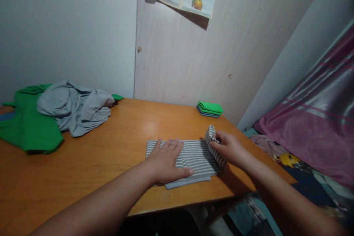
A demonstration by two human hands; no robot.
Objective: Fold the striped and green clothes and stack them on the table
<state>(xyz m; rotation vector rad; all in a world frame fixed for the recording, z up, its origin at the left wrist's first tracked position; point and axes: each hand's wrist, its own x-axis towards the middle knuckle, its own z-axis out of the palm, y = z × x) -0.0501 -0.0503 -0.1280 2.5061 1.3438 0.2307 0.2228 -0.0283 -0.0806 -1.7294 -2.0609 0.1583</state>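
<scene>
A grey and white striped cloth [193, 155], partly folded, lies on the orange wooden table [110, 155] near its front edge. My left hand [166, 160] rests flat on the cloth's left half, fingers spread. My right hand [228, 147] pinches the cloth's right edge and holds it lifted and curled inward over the rest.
A heap of grey clothing [74, 105] lies on green clothing [27, 125] at the table's left. A small folded stack, green on top [210, 108], sits at the far right corner by the wall. A purple patterned fabric [318, 118] and clutter lie right of the table.
</scene>
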